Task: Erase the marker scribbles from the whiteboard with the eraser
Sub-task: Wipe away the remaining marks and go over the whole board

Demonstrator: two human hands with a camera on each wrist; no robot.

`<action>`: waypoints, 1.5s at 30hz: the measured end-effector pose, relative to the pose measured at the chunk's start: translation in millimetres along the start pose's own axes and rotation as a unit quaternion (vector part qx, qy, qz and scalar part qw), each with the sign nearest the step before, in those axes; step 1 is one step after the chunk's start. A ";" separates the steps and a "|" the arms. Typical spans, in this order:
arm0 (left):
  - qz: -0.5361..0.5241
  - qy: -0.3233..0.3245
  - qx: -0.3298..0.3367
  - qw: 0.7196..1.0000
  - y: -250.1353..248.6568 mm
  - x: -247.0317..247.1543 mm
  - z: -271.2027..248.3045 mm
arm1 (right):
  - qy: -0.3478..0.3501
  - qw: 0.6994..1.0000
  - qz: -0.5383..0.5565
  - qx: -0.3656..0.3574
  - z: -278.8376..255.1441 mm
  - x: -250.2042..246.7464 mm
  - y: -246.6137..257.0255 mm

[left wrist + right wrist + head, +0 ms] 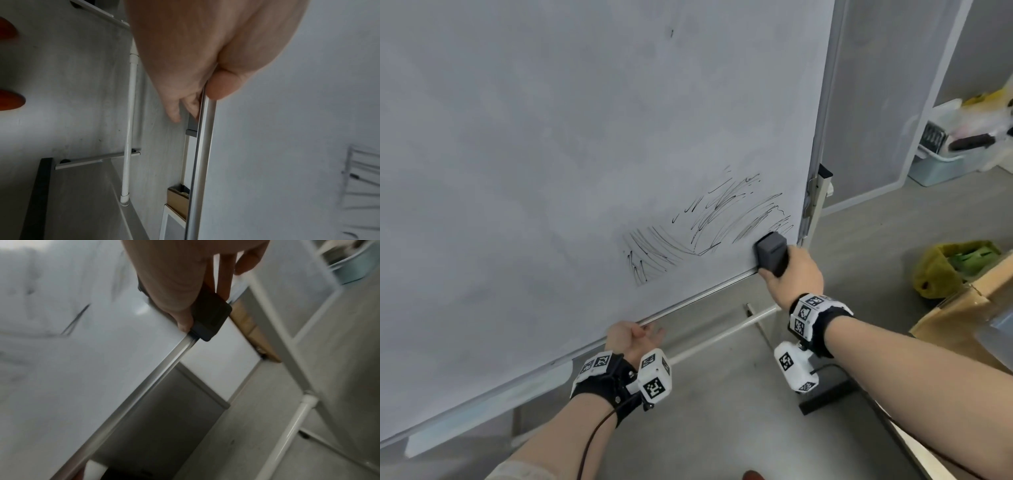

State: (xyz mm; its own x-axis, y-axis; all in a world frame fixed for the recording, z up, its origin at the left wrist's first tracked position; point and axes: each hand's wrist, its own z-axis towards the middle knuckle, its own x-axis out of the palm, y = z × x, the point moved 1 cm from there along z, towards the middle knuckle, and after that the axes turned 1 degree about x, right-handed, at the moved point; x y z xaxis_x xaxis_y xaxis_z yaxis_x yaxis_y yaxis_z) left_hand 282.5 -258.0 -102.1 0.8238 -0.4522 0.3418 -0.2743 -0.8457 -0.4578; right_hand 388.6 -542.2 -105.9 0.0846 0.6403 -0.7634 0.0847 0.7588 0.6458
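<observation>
A large whiteboard (551,154) stands tilted in front of me, with black marker scribbles (709,226) near its lower right corner. My right hand (796,270) grips a dark grey eraser (772,251) pressed flat on the board at the bottom right, just right of the scribbles. In the right wrist view the eraser (211,321) sits at the board's metal bottom edge, thumb and fingers around it. My left hand (633,337) pinches the whiteboard's bottom frame (202,146), thumb (222,84) on the front face and fingers behind.
The whiteboard stand's white crossbar (722,334) and legs run below the board. To the right lie a yellow-green bag (948,270), a cardboard box (962,315) and a light-blue bin (941,164) with clutter. Grey floor (722,428) spreads underneath.
</observation>
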 end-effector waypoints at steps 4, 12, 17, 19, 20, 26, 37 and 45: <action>0.007 0.000 0.002 1.000 0.2 -0.6 -0.5 | 0.014 0.993 -0.081 -0.083 -4.3 0.2 -2.3; 0.031 -0.010 0.012 0.999 -0.2 -6.8 2.2 | 0.066 0.969 -0.071 -0.227 -54.4 42.7 45.8; 0.056 -0.006 0.017 0.998 3.9 -1.5 -2.3 | -0.053 0.996 0.069 -0.036 0.5 1.7 5.1; 0.068 -0.008 0.025 0.997 4.6 2.4 -6.0 | -0.071 0.987 0.126 0.074 21.0 -9.3 -9.0; 0.070 -0.007 0.028 0.997 4.8 2.5 -6.9 | -0.063 0.983 0.141 0.103 25.6 -9.8 -11.4; 0.068 -0.009 0.038 0.997 4.2 -4.0 -5.8 | -0.056 0.990 0.120 -0.042 -13.4 2.0 28.9; 0.057 0.001 0.020 0.998 -1.2 -1.6 2.8 | -0.142 0.973 0.162 0.085 26.6 -33.9 37.8; 0.012 -0.019 0.033 0.999 5.6 -0.9 -1.9 | -0.020 0.962 0.005 -0.271 -57.4 19.7 100.4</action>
State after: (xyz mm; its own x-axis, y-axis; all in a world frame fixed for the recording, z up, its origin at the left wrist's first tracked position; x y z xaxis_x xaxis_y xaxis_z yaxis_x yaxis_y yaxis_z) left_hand 279.3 -262.9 -103.4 0.8362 -0.4604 0.2981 -0.2622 -0.8129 -0.5200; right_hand 341.7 -446.6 -56.7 0.1222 0.6505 -0.7496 -0.4456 0.7108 0.5442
